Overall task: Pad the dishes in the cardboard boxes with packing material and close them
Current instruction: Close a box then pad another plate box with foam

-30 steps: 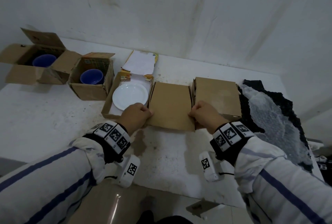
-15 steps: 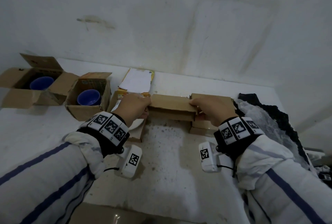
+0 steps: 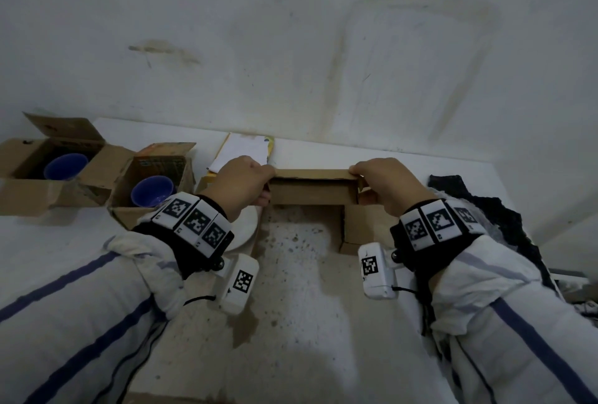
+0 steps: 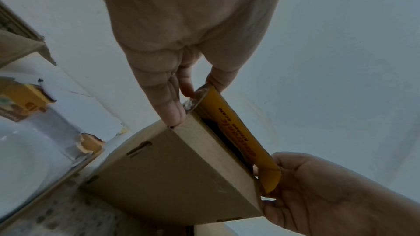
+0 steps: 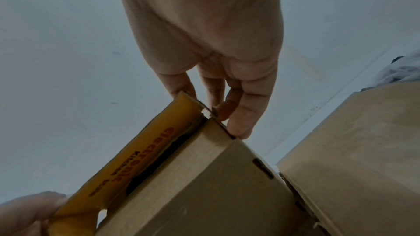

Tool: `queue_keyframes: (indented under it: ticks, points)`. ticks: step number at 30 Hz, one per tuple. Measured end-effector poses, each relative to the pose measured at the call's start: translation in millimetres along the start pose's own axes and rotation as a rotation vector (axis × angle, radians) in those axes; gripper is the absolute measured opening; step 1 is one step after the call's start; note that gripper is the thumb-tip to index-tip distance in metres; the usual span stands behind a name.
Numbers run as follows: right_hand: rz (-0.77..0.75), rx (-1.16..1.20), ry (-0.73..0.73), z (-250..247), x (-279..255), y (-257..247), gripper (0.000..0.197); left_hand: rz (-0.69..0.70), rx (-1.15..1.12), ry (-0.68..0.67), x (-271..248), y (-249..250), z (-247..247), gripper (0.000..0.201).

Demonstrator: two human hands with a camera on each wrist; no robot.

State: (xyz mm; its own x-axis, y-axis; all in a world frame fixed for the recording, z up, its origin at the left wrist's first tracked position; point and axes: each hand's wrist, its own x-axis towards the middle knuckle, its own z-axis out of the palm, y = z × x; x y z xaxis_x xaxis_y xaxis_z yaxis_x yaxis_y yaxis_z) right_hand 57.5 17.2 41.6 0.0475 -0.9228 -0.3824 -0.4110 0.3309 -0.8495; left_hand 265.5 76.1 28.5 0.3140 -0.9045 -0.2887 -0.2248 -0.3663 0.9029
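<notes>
A flat brown cardboard box stands tipped up on edge at the table's middle. My left hand pinches its left top corner and my right hand pinches the right one. In the wrist views, the box has a yellow printed tuck flap standing slightly ajar, with a dark gap beneath it. The fingers of each hand hold one end of this flap. A white plate lies in an open tray-like box under my left wrist. What is inside the held box is hidden.
Two open boxes, each with a blue bowl, stand at the left. A closed brown box lies under my right hand. Bubble wrap on black material is heaped at the right. The wall rises close behind.
The flat box lay on the table a second ago. Both hands have lifted its near edge and tipped it up on end, and the head camera has tilted up toward the wall.
</notes>
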Motion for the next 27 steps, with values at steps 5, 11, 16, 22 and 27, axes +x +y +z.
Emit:
queue_keyframes:
  ticks: [5,11,16,22,27]
  points:
    - [-0.01,0.079,0.009,-1,2,-2,0.014,0.03,-0.012,0.005,6,2,-4,0.037]
    - [-0.039,0.115,0.042,-1,3,1,0.027,0.0,-0.038,-0.012,7,-4,-4,0.033]
    - [-0.03,0.198,0.052,-1,3,4,0.027,0.002,-0.157,-0.019,8,-6,-1,0.029]
    - [-0.049,0.18,0.061,0,6,1,0.027,-0.008,-0.246,-0.033,13,-9,-3,0.015]
    - [-0.101,0.216,0.076,1,6,1,0.021,0.005,-0.239,-0.009,19,-9,-2,0.015]
